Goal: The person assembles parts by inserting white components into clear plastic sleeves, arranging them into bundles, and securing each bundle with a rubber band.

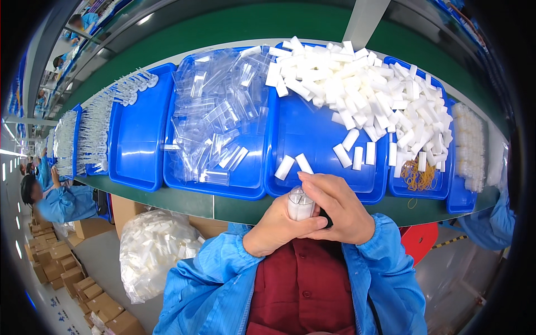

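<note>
Both my hands are together in front of my chest, at the near edge of the blue trays. My left hand (272, 225) is closed around a small clear plastic case (300, 205) with something white inside. My right hand (343, 211) curls round it from the other side, its fingertips over the clear top. A small black part shows between my palms; its kind is hidden. Just beyond my fingers, loose white blocks (285, 167) lie in a blue tray (312, 134). To the left, another tray holds a heap of clear plastic cases (223, 111).
White blocks (357, 84) are piled high across two trays. Yellow rubber bands (419, 176) lie at right. Thin white-stemmed parts (134, 86) line a left tray (137, 145). A bag of white pieces (159, 245) stands below the table, near cartons (106, 307). A co-worker (67, 201) sits far left.
</note>
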`<state>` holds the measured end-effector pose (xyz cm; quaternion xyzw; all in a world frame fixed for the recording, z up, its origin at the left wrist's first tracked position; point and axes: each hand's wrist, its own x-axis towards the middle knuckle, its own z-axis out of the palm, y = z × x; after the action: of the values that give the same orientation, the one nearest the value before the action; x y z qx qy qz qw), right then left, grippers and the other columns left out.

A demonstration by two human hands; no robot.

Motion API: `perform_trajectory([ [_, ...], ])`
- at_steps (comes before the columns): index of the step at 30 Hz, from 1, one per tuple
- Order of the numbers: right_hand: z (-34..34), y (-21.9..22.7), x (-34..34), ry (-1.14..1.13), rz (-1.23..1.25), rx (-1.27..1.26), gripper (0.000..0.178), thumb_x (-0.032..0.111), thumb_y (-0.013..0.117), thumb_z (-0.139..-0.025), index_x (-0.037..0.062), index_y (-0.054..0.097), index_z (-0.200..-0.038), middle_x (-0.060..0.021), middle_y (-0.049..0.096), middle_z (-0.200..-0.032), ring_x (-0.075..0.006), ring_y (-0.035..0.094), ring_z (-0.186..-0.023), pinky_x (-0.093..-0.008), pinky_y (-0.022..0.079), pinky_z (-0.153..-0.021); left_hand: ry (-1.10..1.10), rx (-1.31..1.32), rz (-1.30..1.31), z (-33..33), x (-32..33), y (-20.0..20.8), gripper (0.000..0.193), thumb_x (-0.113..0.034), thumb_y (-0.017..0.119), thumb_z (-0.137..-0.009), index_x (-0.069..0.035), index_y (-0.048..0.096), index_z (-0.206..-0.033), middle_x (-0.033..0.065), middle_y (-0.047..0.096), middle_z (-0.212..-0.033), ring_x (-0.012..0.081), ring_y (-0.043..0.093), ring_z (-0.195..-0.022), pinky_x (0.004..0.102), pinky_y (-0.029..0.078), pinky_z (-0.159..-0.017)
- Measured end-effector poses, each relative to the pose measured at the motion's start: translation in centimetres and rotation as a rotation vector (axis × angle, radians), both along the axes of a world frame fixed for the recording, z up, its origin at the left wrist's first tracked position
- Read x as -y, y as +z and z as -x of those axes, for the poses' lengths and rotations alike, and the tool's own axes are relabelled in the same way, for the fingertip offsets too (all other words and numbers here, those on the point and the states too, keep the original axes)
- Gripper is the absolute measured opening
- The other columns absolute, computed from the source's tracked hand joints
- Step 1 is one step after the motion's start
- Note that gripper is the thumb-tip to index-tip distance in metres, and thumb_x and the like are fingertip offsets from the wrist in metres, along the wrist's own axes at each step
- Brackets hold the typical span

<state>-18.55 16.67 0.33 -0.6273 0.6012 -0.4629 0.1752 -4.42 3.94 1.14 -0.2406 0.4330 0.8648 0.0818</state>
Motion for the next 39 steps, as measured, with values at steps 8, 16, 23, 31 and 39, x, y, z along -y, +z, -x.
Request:
perform_trajectory([
  [8,-0.7,-0.4,0.1,-0.084,0.107,-0.122,0.061,0.017,0.079,-0.074,0.0027,0.057,-0.129,-0.0158,0.061,-0.126,-0.0333,0.063,-0.109,-0.0424,0.052,-0.091,0.035,-0.075,-0.091,0.3,-0.9,-0.3,0.037,-0.011,0.076,-0.085,-0.004,0.059,-0.117,0.0035,0.063,-0.105,0.0111,0.06,-0.096,0.0279,0.05,-0.082],
  [16,-0.6,0.2,-1.3,-0.036,-0.005,-0.029,0.085,0.03,0.087,-0.07,0.0015,0.048,-0.139,-0.0171,0.05,-0.143,-0.0341,0.054,-0.122,-0.0435,0.044,-0.098,-0.011,-0.021,-0.072,0.3,-0.5,-0.5,0.036,-0.002,0.074,-0.084,0.0,0.059,-0.117,0.0062,0.065,-0.097,0.0157,0.067,-0.09,0.0276,0.055,-0.077],
  [23,4.9,0.7,-8.0,-0.807,-0.084,-0.334,0.024,0.008,0.079,-0.075,0.0084,0.073,-0.098,-0.0069,0.069,-0.093,-0.0263,0.062,-0.088,-0.0382,0.045,-0.08,0.255,-0.084,0.144,-0.2,0.0,0.0,0.028,0.01,0.074,-0.076,-0.004,0.054,-0.09,0.0082,0.062,-0.078,0.0176,0.065,-0.069,0.0297,0.056,-0.064],
  [31,11.2,0.6,-16.8,-1.22,-0.411,-0.408,0.01,0.007,0.074,-0.081,0.006,0.07,-0.089,-0.006,0.065,-0.08,-0.023,0.064,-0.08,-0.0357,0.046,-0.069,0.271,-0.056,0.27,0.4,0.5,0.6,0.026,0.004,0.075,-0.078,-0.003,0.054,-0.09,0.0079,0.062,-0.074,0.0139,0.06,-0.055,0.0251,0.049,-0.051],
  [39,11.5,0.8,-16.0,-1.257,-0.488,-0.452,0.011,0.007,0.074,-0.08,0.0079,0.068,-0.089,-0.0061,0.068,-0.086,-0.0222,0.066,-0.08,-0.0362,0.049,-0.07,0.261,-0.04,0.311,0.9,0.1,0.1,0.024,0.002,0.075,-0.08,-0.004,0.055,-0.092,0.0072,0.062,-0.074,0.0105,0.056,-0.053,0.0233,0.046,-0.048],
])
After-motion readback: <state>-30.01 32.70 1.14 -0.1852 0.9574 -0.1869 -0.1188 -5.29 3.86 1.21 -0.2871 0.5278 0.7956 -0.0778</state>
